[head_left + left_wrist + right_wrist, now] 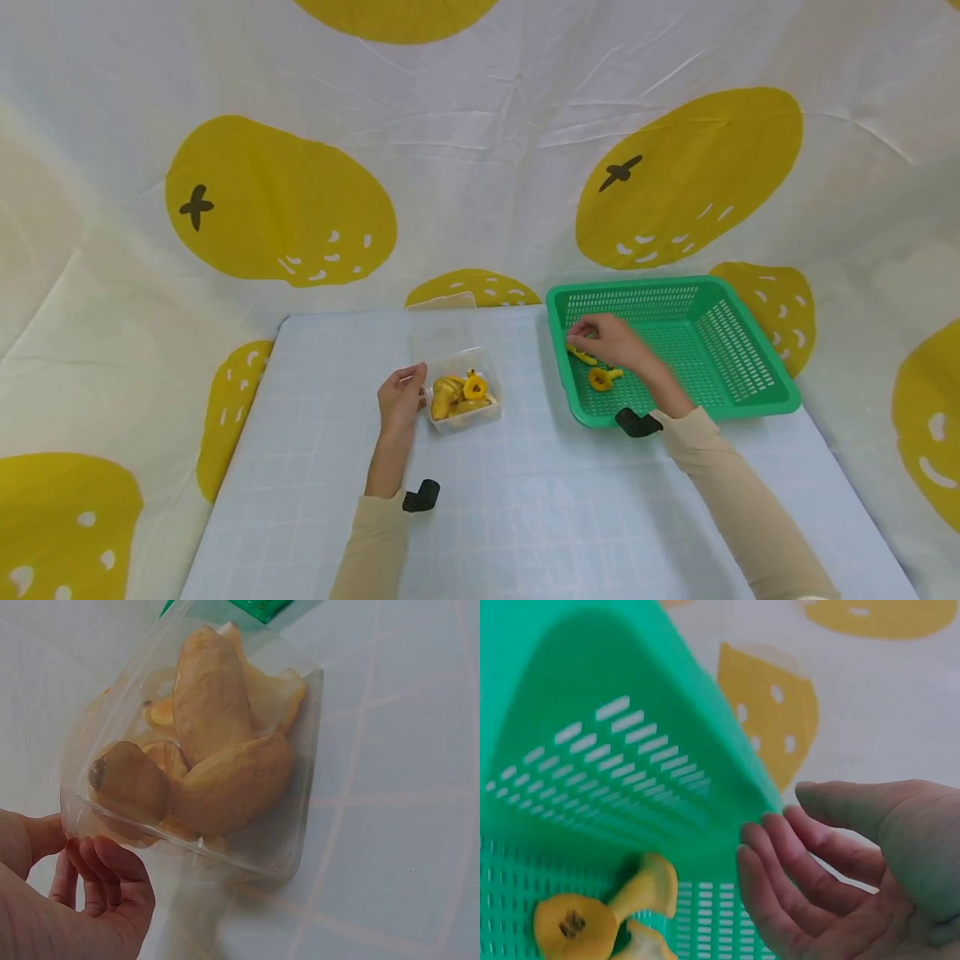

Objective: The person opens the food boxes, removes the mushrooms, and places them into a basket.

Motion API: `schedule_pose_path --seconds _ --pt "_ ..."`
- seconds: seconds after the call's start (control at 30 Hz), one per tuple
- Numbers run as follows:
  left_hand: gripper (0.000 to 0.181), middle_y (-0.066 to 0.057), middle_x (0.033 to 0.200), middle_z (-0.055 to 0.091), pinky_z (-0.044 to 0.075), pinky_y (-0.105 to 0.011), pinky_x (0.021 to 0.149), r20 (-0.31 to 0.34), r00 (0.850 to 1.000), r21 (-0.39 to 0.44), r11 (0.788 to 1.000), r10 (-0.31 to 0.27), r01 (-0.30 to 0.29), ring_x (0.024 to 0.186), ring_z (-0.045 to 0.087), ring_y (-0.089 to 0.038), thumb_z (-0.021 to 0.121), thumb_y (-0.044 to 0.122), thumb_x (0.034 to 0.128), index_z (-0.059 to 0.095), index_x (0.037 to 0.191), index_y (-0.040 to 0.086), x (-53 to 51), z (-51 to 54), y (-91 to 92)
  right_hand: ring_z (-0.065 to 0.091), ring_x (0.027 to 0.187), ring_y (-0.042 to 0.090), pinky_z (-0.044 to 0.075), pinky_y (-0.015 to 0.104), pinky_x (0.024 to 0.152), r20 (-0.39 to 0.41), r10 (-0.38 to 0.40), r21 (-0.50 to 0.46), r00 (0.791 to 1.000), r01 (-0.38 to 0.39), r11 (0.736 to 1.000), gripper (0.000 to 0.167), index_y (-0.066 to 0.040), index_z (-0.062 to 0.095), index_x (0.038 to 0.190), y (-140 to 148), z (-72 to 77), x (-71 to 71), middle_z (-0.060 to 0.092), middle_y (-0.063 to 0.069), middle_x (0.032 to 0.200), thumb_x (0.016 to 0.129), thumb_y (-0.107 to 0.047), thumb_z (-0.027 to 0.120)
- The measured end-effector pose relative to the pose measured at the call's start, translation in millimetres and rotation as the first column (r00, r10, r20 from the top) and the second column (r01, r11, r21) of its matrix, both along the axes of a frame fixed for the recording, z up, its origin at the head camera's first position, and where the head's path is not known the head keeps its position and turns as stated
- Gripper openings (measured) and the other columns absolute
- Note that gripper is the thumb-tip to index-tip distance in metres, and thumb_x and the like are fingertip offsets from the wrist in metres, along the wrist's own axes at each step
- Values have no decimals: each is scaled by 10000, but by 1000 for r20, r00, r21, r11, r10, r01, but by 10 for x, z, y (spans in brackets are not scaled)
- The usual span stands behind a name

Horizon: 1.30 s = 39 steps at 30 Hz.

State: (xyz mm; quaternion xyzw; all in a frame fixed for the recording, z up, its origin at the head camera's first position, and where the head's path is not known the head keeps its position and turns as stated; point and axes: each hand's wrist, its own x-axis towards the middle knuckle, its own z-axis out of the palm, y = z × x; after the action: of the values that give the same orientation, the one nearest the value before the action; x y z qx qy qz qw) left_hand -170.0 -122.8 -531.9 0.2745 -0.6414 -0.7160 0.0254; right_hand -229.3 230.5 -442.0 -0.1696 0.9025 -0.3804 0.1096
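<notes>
A clear plastic container (467,423) (294,851) holds several yellow-brown gourd-like pieces (447,396) (210,697). My left hand (401,400) (82,892) pinches its left wall between thumb and fingers. Over the left part of the green basket (761,410) (525,825), my right hand (618,343) (855,870) hangs with relaxed, bent fingers and nothing visible between them. Below it in the basket lie a yellow piece with a round, dark-centred end (600,380) (576,927) and a long yellow piece (582,355), partly hidden by the hand in the head view.
The container's clear lid (441,327) stands open behind it. Pale checked cloth (517,500) covers the table. A white curtain with yellow fruit prints (487,192) hangs at the back and sides, close behind the basket. Both wrists carry black mounts (422,496).
</notes>
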Motion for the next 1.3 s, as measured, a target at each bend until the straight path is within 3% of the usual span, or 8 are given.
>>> schedule_pose_path --seconds 0.3,0.57,0.87,1.0,1.3 --pt "328 -131 941 656 507 -210 606 7 1000 -1 1000 -1 1 727 541 -145 744 287 970 668 1151 25 -4 1 1 669 936 292 556 398 802 -51 -34 -92 998 29 995 201 18 690 1147 -305 -45 162 704 151 1084 1023 -134 647" --pt "353 -188 1068 657 512 -205 608 20 1000 -3 1000 -1 1 720 546 -139 742 304 971 661 1169 23 -12 -9 -3 686 950 282 579 400 827 -72 0 -191 997 -14 982 178 26 683 1122 -635 -122 231 715 126 1053 995 -99 685" --pt "342 -184 1079 654 502 -190 585 20 1000 12 1000 -6 6 727 551 -145 744 300 970 668 1170 33 -22 -23 -12 687 981 299 574 397 891 -100 125 -204 987 -144 968 163 27 665 1124 -977 -236 279 697 159 1080 993 -69 674" --pt "340 -172 1046 657 494 -190 573 11 1000 9 1000 -2 2 705 545 -132 750 292 965 670 1162 27 -18 -23 -13 674 1000 296 567 385 908 -65 187 -208 980 -197 958 174 39 657 1142 -1117 -279 312 686 203 1116 991 -46 670" --pt "342 -138 987 671 497 -195 587 3 1000 17 1000 -4 4 712 545 -141 754 292 963 677 1159 22 -19 -18 -15 637 923 242 564 314 861 -114 363 -141 925 -376 916 171 86 660 1114 -1370 -392 367 692 199 1054 949 47 683"
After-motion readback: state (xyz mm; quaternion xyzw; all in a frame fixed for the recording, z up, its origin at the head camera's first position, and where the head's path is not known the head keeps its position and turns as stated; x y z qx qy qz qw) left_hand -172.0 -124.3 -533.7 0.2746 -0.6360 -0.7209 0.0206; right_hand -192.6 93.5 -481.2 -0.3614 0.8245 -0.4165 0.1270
